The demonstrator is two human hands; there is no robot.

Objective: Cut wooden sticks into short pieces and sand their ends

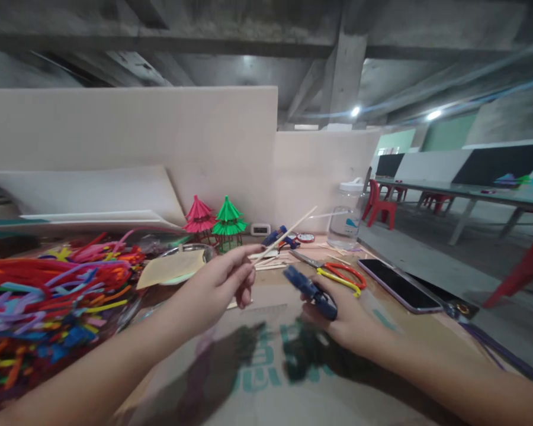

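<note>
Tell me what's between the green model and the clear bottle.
In the head view: a small white device, a blue tool and a red-rimmed round item; the pale stick in the left hand crosses in front.

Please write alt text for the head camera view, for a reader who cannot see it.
A person's left hand holds a thin pale stick and the right hand a dark-blue tool, above printed cardboard; colourful strips lie at left, scissors and a phone at right.

Pale tan stick (286, 235), navy tool (310, 290).
Scissors (323, 271): orange-red and yellow handles. Pagodas: one pink-red (198, 216), one green (227, 218). Cardboard (266, 316): teal print (261, 378).
</note>
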